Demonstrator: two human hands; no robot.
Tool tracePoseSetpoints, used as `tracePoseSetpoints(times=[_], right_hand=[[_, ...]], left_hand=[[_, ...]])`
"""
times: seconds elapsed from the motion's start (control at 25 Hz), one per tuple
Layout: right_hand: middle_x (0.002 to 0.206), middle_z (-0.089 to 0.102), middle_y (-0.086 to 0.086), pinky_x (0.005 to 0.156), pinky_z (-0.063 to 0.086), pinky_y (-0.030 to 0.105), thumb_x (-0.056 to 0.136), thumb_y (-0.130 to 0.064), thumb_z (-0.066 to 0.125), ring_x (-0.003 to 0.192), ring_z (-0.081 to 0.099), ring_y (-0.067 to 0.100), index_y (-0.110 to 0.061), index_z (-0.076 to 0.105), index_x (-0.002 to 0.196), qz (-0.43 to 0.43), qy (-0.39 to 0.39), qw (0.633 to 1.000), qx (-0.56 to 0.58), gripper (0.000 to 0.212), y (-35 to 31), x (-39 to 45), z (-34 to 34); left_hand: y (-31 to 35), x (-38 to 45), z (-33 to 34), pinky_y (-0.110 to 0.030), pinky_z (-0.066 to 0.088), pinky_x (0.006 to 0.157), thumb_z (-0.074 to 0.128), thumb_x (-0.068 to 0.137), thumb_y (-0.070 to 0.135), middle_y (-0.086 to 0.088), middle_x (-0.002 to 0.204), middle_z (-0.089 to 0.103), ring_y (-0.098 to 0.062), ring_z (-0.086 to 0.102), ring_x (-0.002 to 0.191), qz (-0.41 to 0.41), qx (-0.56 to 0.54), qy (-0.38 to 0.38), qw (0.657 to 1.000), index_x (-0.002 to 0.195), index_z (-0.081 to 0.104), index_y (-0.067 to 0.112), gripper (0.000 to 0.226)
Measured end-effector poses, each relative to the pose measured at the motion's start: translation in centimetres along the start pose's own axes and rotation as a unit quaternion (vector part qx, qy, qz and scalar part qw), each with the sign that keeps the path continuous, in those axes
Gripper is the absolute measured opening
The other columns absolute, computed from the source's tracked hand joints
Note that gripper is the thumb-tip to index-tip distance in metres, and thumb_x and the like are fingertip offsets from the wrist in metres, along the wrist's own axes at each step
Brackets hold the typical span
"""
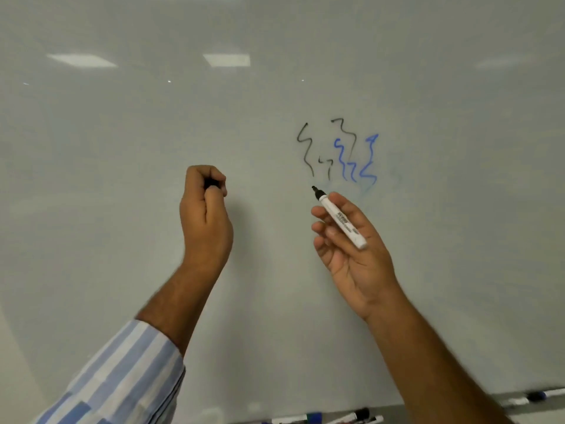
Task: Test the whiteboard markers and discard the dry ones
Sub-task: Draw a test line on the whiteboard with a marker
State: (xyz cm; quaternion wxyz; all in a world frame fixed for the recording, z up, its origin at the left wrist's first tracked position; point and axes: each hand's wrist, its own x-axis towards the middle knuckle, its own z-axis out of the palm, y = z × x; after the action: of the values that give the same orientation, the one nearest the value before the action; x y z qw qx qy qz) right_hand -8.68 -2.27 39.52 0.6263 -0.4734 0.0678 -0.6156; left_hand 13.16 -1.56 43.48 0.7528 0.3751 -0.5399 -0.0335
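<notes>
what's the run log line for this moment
right hand: holds uncapped black marker | left hand: grips cap | whiteboard: black, blue squiggles

**Open board left, squiggles and ledge markers crowd the right**

The glossy white whiteboard [122, 179] lies bare left of the black and blue squiggles [339, 151]. Capped markers on the bottom ledge [360, 416] occupy the lower right edge.

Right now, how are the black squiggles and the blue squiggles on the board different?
The black squiggles are thin and faint in places; the blue squiggles are thicker and bolder. The black ones sit further left and reach higher on the whiteboard; the blue ones sit further right and end lower. Both are wavy test lines running downward, above the uncapped marker in the right hand.
</notes>
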Motion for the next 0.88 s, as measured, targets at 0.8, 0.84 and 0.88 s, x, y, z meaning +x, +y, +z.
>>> tracePoseSetpoints(times=[0.8, 0.84, 0.88], right_hand=[[0.101, 0.079, -0.001, 0.078, 0.062, 0.037, 0.094, -0.026, 0.06, 0.088, 0.075, 0.017, -0.017, 0.08, 0.12, -0.382, 0.037, 0.688, -0.616, 0.035, 0.9, 10.7, 3.5], [0.094, 0.079, -0.001, 0.073, 0.061, 0.037, 0.092, -0.024, 0.062, 0.083, 0.074, 0.018, -0.016, 0.081, 0.115, -0.383, 0.036, 0.687, -0.616, 0.031, 0.8, 10.8, 3.6], [0.087, 0.078, 0.0, 0.068, 0.06, 0.037, 0.089, -0.021, 0.063, 0.077, 0.072, 0.019, -0.015, 0.082, 0.107, -0.381, 0.038, 0.684, -0.621, 0.027, 0.6, 10.5, 3.7]], left_hand=[[-4.8, 11.9, 1.8, -0.053, 0.012, 0.132, 0.05, 0.102, 0.0, -0.001, 0.174, 0.025, -0.022, 0.012, 0.164, 0.321, 0.414, -0.03, 0.851, 0.164, 0.036, 0.021, 0.067], [-4.8, 12.0, 1.9, -0.053, 0.012, 0.132, 0.05, 0.102, 0.003, -0.001, 0.174, 0.025, -0.022, 0.012, 0.164, 0.325, 0.419, -0.027, 0.847, 0.164, 0.035, 0.021, 0.066], [-4.8, 12.0, 1.9, -0.053, 0.012, 0.132, 0.048, 0.103, 0.008, -0.001, 0.174, 0.024, -0.023, 0.012, 0.164, 0.329, 0.426, -0.025, 0.843, 0.164, 0.034, 0.021, 0.064]])
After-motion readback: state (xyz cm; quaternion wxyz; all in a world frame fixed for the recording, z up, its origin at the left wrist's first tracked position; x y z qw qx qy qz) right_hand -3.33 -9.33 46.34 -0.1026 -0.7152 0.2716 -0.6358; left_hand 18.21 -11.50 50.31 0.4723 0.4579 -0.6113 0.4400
